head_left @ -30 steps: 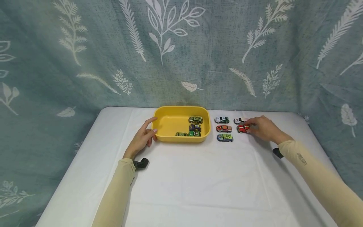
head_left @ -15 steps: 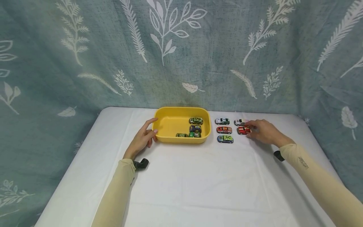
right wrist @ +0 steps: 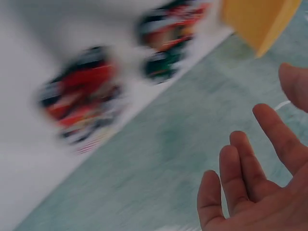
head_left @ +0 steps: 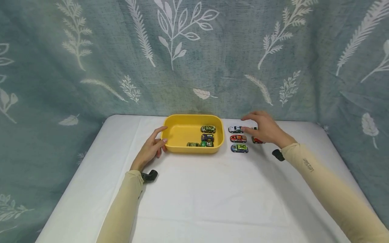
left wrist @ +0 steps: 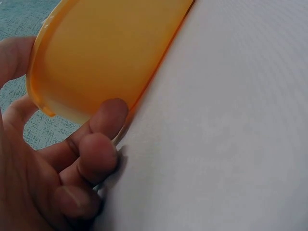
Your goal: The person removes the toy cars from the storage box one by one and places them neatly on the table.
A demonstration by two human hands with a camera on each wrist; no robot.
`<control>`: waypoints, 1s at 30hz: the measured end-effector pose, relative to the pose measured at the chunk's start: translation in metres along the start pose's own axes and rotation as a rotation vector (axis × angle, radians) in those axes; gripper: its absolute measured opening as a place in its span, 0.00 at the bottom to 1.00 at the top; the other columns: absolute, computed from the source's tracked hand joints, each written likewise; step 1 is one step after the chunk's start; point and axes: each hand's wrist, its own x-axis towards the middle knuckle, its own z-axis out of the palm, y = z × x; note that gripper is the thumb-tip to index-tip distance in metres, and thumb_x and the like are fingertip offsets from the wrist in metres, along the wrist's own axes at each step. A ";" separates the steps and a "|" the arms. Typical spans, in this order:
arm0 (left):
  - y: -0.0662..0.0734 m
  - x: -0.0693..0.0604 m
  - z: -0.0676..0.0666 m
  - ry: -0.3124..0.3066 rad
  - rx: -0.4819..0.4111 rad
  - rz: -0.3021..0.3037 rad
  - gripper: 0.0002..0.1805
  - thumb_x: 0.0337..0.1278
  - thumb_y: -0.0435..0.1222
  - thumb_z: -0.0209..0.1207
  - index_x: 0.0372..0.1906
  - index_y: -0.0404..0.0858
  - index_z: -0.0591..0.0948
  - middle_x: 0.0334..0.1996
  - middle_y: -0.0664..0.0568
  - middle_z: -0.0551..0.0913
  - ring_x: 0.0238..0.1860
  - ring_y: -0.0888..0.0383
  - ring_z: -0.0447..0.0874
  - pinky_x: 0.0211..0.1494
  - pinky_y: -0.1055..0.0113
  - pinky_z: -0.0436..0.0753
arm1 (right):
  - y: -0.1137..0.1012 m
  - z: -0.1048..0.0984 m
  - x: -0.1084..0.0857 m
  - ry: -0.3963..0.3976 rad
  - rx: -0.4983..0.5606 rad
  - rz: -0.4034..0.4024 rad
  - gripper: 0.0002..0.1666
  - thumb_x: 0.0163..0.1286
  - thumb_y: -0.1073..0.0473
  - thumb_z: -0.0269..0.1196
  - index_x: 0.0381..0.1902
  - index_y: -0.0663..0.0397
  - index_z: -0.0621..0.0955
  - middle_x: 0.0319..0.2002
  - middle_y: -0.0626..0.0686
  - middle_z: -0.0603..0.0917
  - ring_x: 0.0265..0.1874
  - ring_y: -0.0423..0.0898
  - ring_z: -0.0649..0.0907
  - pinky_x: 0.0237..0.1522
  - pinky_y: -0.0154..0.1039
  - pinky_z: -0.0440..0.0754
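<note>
Right grip [head_left: 266, 130] partly hides one red car [head_left: 258, 140].

Yellow tray [head_left: 182, 133], oblong with rounded corners, containing four patterned toy cars [head_left: 208, 129], mostly toward its right end; five further cars [head_left: 239, 148], in two columns, rest beside it on the desk [head_left: 194, 189].

Wht cloth-covered tbl [head_left: 200, 192], blue-grn fabric backdrop [head_left: 106, 50] at back & both sides, w/ wht leaf prints [head_left: 202, 93]
</note>
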 end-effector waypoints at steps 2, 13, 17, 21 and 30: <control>-0.001 0.000 -0.001 0.000 -0.007 -0.002 0.30 0.80 0.48 0.57 0.80 0.64 0.65 0.30 0.39 0.83 0.18 0.55 0.71 0.23 0.66 0.74 | -0.016 0.002 0.018 -0.011 0.022 -0.019 0.24 0.75 0.49 0.69 0.64 0.53 0.84 0.72 0.66 0.75 0.73 0.68 0.69 0.73 0.72 0.64; -0.007 0.001 0.004 0.003 -0.012 -0.013 0.30 0.80 0.50 0.57 0.80 0.63 0.65 0.33 0.34 0.83 0.19 0.54 0.71 0.24 0.67 0.73 | -0.075 0.035 0.098 -0.193 0.158 -0.174 0.20 0.75 0.43 0.68 0.56 0.47 0.89 0.83 0.61 0.60 0.83 0.64 0.56 0.79 0.69 0.56; -0.009 0.001 0.007 -0.008 -0.023 -0.014 0.30 0.80 0.49 0.57 0.80 0.63 0.65 0.32 0.35 0.83 0.18 0.54 0.71 0.22 0.67 0.71 | -0.087 0.057 0.109 -0.232 0.167 -0.231 0.17 0.71 0.43 0.72 0.49 0.46 0.92 0.84 0.62 0.59 0.83 0.65 0.55 0.80 0.68 0.55; -0.006 0.001 0.006 -0.010 -0.030 -0.004 0.30 0.80 0.48 0.57 0.79 0.64 0.65 0.31 0.39 0.83 0.18 0.54 0.71 0.22 0.67 0.72 | -0.096 0.067 0.116 -0.312 0.147 -0.272 0.19 0.67 0.41 0.75 0.47 0.45 0.92 0.85 0.63 0.55 0.84 0.66 0.52 0.81 0.67 0.54; -0.001 0.000 -0.002 0.001 -0.018 0.012 0.30 0.80 0.47 0.57 0.80 0.63 0.65 0.30 0.39 0.83 0.18 0.54 0.71 0.22 0.67 0.72 | -0.105 0.051 0.127 -0.342 0.132 -0.279 0.17 0.68 0.44 0.75 0.46 0.48 0.92 0.83 0.66 0.59 0.83 0.68 0.53 0.80 0.68 0.56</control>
